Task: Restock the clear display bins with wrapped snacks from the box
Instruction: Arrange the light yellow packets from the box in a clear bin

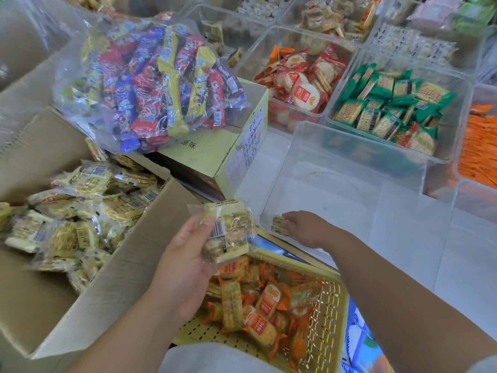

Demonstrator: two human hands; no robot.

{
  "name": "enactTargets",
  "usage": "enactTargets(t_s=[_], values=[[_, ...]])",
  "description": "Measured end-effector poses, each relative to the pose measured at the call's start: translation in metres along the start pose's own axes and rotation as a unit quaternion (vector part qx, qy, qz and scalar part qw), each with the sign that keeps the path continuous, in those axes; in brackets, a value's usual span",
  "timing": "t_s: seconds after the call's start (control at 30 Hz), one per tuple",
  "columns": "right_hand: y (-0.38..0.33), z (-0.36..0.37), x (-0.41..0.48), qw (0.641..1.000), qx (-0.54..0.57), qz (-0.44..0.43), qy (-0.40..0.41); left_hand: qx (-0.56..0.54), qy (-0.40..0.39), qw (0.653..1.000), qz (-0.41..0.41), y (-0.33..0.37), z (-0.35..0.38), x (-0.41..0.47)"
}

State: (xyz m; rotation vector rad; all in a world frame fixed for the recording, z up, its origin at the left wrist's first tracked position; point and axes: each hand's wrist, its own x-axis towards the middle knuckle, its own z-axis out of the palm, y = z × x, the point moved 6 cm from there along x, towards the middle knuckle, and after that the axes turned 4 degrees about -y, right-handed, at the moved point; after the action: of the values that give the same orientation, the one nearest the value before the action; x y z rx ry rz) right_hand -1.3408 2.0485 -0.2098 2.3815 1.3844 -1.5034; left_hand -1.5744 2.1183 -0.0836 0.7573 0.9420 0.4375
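Note:
A big cardboard box (pixel 113 278) at the left holds several pale yellow wrapped snacks (pixel 80 219). My left hand (pixel 185 265) grips a small stack of these wrapped snacks (pixel 228 232) above the gap between the box and a yellow basket. My right hand (pixel 304 227) reaches over the near rim into a clear display bin (pixel 349 162), fingers curled on one wrapped snack (pixel 279 224) lying at the bin's near left corner. The rest of that bin's floor is bare.
A yellow perforated basket (pixel 328 305) of orange-wrapped snacks sits under my arms. A clear bag of colourful bars (pixel 145 84) lies on a smaller carton (pixel 223 152). Bins of red-wrapped crackers (pixel 301 84), green packs (pixel 390 109) and orange packs (pixel 478 152) stand behind.

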Motion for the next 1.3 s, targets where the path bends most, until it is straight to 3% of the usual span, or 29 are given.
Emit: enactTargets(t_s=[0.13,0.2,0.27,0.33,0.37,0.47,0.5,0.57,0.67,0.83,0.9,0.97,1.07,1.13,1.2,1.3], values=[[-0.003,-0.001,-0.005,0.999,0.035,0.001,-0.018,0.009,-0.021,1.000,0.002,0.003,0.003,-0.002],[-0.001,-0.008,-0.012,0.997,0.071,0.006,0.004,0.100,-0.027,0.993,0.053,0.013,0.007,-0.004],[0.001,-0.018,-0.024,0.993,0.103,0.002,0.054,0.245,-0.019,0.960,0.133,0.025,0.008,-0.006],[0.001,-0.028,-0.042,0.983,0.139,-0.013,0.116,0.389,-0.027,0.892,0.227,0.038,0.014,-0.008],[-0.002,-0.033,-0.053,0.974,0.167,-0.025,0.152,0.463,-0.037,0.840,0.282,0.043,0.021,-0.010],[-0.013,-0.036,-0.091,0.906,0.358,-0.081,0.210,0.626,-0.102,0.630,0.448,0.045,0.052,-0.024],[-0.021,-0.032,-0.103,0.871,0.440,-0.103,0.192,0.643,-0.121,0.590,0.473,0.043,0.060,-0.026],[-0.039,-0.019,-0.122,0.808,0.560,-0.138,0.121,0.653,-0.150,0.555,0.493,0.039,0.070,-0.028],[-0.052,-0.009,-0.136,0.762,0.616,-0.175,0.100,0.645,-0.174,0.548,0.504,0.029,0.080,-0.029],[-0.035,-0.003,-0.137,0.702,0.684,-0.142,0.142,0.610,-0.132,0.611,0.487,0.030,0.082,-0.023],[-0.028,-0.003,-0.139,0.690,0.698,-0.131,0.139,0.620,-0.138,0.615,0.467,0.029,0.081,-0.019],[-0.022,-0.003,-0.142,0.715,0.671,-0.113,0.159,0.633,-0.158,0.606,0.454,0.027,0.081,-0.016],[-0.019,-0.006,-0.157,0.835,0.493,-0.090,0.226,0.642,-0.157,0.594,0.459,0.022,0.084,-0.013],[-0.030,-0.010,-0.169,0.881,0.388,-0.138,0.234,0.640,-0.145,0.601,0.457,0.022,0.089,-0.005],[-0.040,-0.015,-0.176,0.903,0.288,-0.178,0.264,0.624,-0.150,0.620,0.451,0.022,0.097,0.003],[-0.038,-0.033,-0.175,0.891,0.192,-0.185,0.368,0.582,-0.185,0.664,0.431,0.019,0.111,0.015]])
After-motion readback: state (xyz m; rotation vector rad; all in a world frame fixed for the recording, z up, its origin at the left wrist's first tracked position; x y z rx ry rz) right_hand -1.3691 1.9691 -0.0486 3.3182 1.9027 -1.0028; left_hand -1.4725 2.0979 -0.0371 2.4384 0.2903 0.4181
